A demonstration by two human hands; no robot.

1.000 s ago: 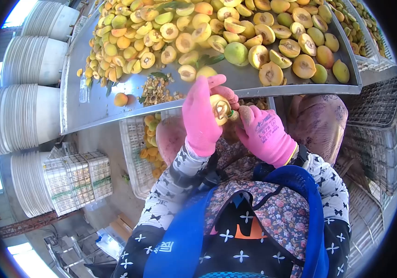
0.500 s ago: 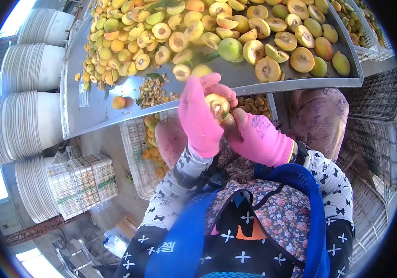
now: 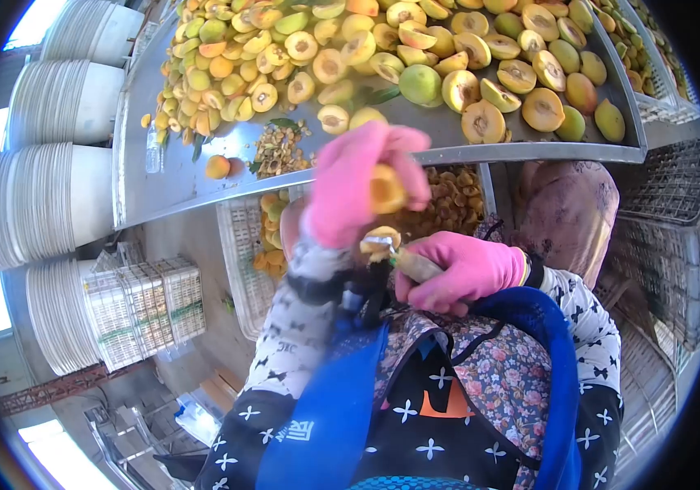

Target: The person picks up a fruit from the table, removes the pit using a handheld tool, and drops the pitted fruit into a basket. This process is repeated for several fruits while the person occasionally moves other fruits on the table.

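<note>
My left hand (image 3: 350,180), in a pink glove and somewhat blurred, grips a hollowed yellow peach half (image 3: 387,189) just over the front edge of the metal table (image 3: 448,155). Below and to the right, my right hand (image 3: 472,269), also pink-gloved, is closed round the thick handle of a small pitting tool (image 3: 417,265). At the tool's metal tip sits a scooped-out piece (image 3: 380,242) of peach core, apart from the peach half. Cut peach halves (image 3: 481,122) lie on the table beyond my hands.
A heap of peach halves (image 3: 227,65) covers the table's far left. Loose pits (image 3: 276,151) and one peach (image 3: 218,167) lie near its front edge. Below are a white crate (image 3: 240,269) and a pile of brown pieces (image 3: 452,200). Stacked tubs (image 3: 80,196) stand left, dark crates (image 3: 660,220) right.
The hands have come apart. My right hand and tool moved down, carrying the scooped-out core piece. The peach half stays in my left hand, now turned with its hollow showing.
</note>
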